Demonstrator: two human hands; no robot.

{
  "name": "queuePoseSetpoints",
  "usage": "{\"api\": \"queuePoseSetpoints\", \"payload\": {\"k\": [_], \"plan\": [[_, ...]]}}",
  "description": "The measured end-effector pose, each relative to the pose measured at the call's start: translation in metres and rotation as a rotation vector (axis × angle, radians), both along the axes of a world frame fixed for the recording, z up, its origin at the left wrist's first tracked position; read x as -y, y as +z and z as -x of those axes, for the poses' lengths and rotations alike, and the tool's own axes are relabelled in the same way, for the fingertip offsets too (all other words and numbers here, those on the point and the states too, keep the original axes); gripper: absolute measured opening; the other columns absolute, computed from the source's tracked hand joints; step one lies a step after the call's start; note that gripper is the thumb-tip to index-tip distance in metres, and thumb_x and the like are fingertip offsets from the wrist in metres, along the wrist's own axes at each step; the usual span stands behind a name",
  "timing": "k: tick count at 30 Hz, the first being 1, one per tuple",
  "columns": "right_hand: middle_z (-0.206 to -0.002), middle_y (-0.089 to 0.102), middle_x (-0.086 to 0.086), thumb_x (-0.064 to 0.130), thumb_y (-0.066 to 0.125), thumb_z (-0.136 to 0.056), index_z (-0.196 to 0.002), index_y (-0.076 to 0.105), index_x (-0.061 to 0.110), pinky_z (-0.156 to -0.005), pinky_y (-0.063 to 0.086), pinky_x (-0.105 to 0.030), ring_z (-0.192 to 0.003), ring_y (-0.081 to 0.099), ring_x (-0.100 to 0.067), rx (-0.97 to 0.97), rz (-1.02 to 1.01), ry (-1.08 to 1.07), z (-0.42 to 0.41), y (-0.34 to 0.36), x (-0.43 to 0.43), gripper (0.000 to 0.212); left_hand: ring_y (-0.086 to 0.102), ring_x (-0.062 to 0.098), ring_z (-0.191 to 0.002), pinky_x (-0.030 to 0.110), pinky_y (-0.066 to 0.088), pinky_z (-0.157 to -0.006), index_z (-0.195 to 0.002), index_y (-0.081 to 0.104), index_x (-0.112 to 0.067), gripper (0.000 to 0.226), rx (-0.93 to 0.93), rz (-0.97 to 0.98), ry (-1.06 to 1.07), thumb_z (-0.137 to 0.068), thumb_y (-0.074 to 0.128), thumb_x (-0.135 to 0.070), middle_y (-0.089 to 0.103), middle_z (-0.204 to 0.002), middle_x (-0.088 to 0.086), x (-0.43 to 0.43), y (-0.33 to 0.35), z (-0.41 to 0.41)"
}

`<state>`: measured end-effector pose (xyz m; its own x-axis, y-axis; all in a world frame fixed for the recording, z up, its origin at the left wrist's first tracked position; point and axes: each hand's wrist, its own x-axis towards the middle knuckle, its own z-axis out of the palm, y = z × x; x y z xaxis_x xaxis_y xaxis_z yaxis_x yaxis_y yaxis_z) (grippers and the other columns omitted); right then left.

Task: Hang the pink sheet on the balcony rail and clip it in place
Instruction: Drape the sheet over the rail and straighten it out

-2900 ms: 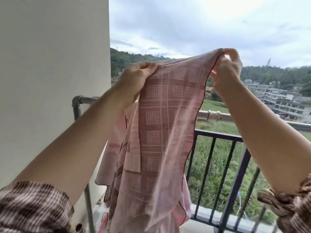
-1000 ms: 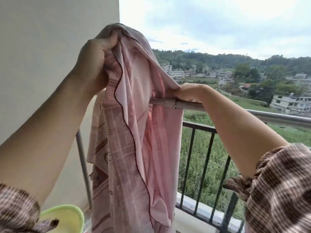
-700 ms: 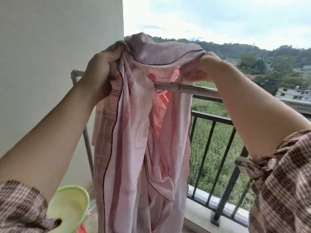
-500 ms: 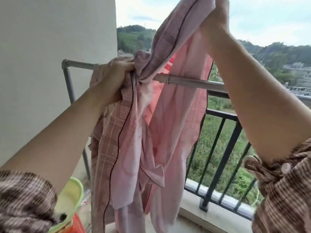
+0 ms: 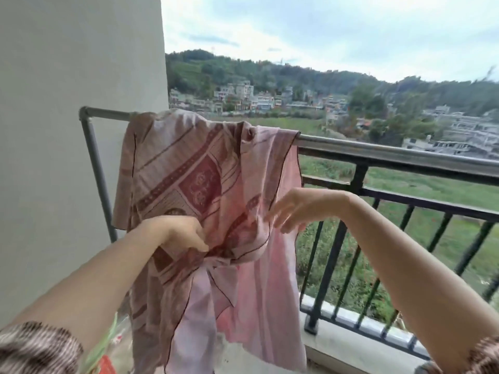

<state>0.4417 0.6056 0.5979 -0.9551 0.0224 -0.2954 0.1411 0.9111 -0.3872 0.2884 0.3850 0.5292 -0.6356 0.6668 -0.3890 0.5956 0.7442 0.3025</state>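
Note:
The pink patterned sheet [image 5: 205,184] hangs bunched over the grey metal rail [image 5: 378,149], draped down the near side almost to the floor. My left hand [image 5: 178,233] is closed on a gathered fold of the sheet at mid height. My right hand [image 5: 302,209] hovers just in front of the sheet's right edge with its fingers spread and nothing in it. No clip is visible.
A white wall [image 5: 67,130] stands on the left, with the rail's grey upright post [image 5: 97,171] beside it. A black balcony railing [image 5: 359,238] runs behind the sheet to the right. A green basin edge [image 5: 108,338] shows at the lower left.
The sheet, held up high half a second ago, now lies draped over the rail. My right hand has let go and dropped lower. My left hand has moved down to a fold.

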Motion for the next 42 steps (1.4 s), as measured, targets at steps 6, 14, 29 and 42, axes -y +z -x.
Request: {"api": "queuePoseSetpoints", "payload": {"k": [6,14,29,42], "plan": [[-0.074,0.068,-0.009,0.030,0.056,-0.092,-0.071,0.064,0.006,-0.064,0.051,-0.036,-0.071,0.065,-0.027,-0.836,0.194,-0.682,0.029,0.027,-0.017,0.032,0.059,0.016,-0.106,0.026,0.044,-0.086,-0.124,0.055,-0.019,0.055,-0.203,-0.607,0.085,-0.081,0.064,-0.053,0.062,-0.118,0.000,-0.055,0.038,-0.012],[-0.077,0.065,-0.002,0.012,0.063,-0.088,-0.085,0.066,0.012,-0.050,0.050,-0.020,-0.066,0.061,-0.014,-0.872,0.852,-0.657,0.058,0.039,-0.013,0.005,0.052,0.038,-0.113,0.041,0.045,-0.094,-0.088,0.063,-0.015,0.040,-0.392,-0.704,0.251,-0.091,0.041,-0.048,0.061,-0.116,0.015,-0.121,0.024,-0.024],[-0.069,0.055,-0.002,0.018,0.053,-0.093,-0.068,0.054,0.013,-0.054,0.045,-0.026,-0.064,0.052,-0.016,-1.024,0.760,-0.895,0.065,0.108,-0.052,0.026,0.054,0.013,-0.107,0.029,0.034,-0.097,-0.066,0.066,-0.001,0.023,0.222,-1.077,-0.348,-0.073,0.057,-0.022,0.060,-0.107,0.001,-0.089,0.114,-0.042],[-0.060,0.042,0.004,0.015,0.048,-0.096,-0.063,0.046,0.022,-0.046,0.032,-0.015,-0.045,0.041,-0.002,-1.484,0.499,-0.959,-0.136,0.101,-0.155,0.034,0.051,0.014,-0.091,0.021,0.040,-0.082,-0.079,0.070,-0.012,0.021,0.433,-0.705,-0.772,-0.083,0.063,-0.031,0.055,-0.094,-0.002,-0.237,0.079,-0.216]]}}
